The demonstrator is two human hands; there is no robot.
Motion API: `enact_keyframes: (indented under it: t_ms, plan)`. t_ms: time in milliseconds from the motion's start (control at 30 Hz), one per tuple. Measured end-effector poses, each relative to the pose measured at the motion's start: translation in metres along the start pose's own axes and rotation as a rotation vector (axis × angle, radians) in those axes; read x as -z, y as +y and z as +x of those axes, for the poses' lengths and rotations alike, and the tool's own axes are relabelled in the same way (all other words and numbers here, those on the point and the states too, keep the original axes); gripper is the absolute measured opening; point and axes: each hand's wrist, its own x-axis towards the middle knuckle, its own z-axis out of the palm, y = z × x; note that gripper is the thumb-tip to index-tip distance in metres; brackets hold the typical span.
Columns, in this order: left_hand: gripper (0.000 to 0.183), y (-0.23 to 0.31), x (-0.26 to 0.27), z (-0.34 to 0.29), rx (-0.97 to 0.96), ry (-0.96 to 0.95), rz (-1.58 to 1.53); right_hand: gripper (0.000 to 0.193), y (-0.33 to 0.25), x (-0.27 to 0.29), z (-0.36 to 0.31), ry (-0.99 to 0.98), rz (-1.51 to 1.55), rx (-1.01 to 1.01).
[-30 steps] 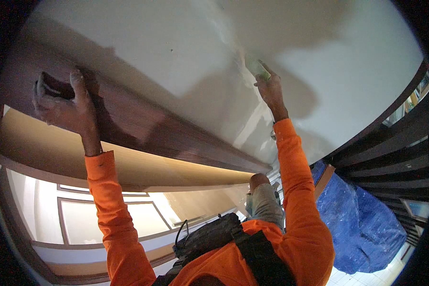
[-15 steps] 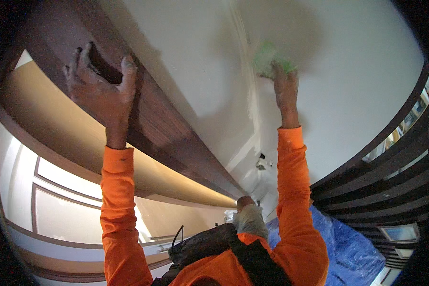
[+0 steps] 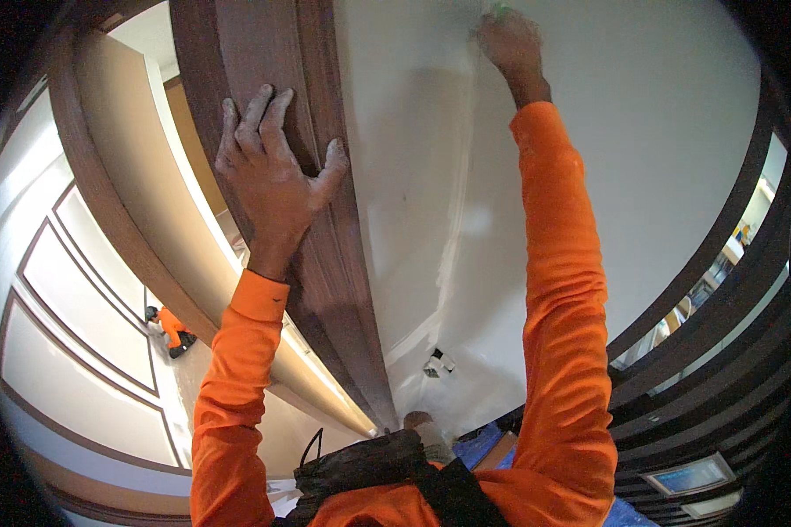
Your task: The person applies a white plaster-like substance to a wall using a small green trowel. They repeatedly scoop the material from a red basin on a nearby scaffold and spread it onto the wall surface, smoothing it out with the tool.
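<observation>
My left hand [image 3: 273,167], dusty and with its fingers spread, lies against the dark brown wood door frame [image 3: 325,228]. My right hand [image 3: 511,46] is high up on the pale grey wall [image 3: 659,158], closed on a piece of green sandpaper [image 3: 501,10]. Only a small bit of the sandpaper shows past the fingers. Beneath that hand, a whitish strip of filler [image 3: 453,237] runs down the wall. Lower on the wall is a small box opening [image 3: 438,363] with black and white parts.
Left of the frame is an opening onto a bright room with panelled walls [image 3: 79,325]. A person in orange [image 3: 172,329] crouches low there. Dark slats [image 3: 711,386] line the right side. A blue sheet [image 3: 483,448] lies below, and a black bag [image 3: 360,465] hangs at my front.
My right hand has moved up the wall with the sandpaper. My view has turned, so the door frame looks more upright. My left hand stays spread on it. The crouching person has come into view.
</observation>
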Motion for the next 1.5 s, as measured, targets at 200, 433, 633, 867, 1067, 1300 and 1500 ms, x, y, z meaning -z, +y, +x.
enact_keyframes:
  t_ms: [200,433,633,867,1067,1300,1500]
  plan:
    - [0.073,-0.015,0.009,-0.005,0.021,0.013,0.013,0.039,-0.086,0.000,0.017,-0.078,0.042,-0.189]
    - [0.074,0.006,0.005,0.000,0.042,-0.017,-0.044,0.044,-0.008,-0.020,0.030,-0.244,0.076,-0.113]
    - [0.072,-0.004,0.004,-0.005,0.031,0.051,-0.051,0.048,0.075,0.032,0.043,-0.227,0.946,-0.270]
    - [0.071,-0.009,0.001,0.000,0.025,0.035,-0.050,0.049,0.053,0.015,0.026,-0.123,0.555,-0.096]
    - [0.073,-0.005,-0.001,-0.002,0.053,0.014,-0.051,0.044,0.028,0.012,-0.049,-0.302,0.630,-0.422]
    - [0.075,-0.015,-0.004,0.002,0.033,0.038,-0.054,0.052,0.029,0.009,-0.093,-0.198,1.112,-0.504]
    - [0.073,-0.015,-0.013,0.000,0.033,0.065,-0.091,0.044,0.002,-0.008,-0.070,-0.060,0.429,-0.357]
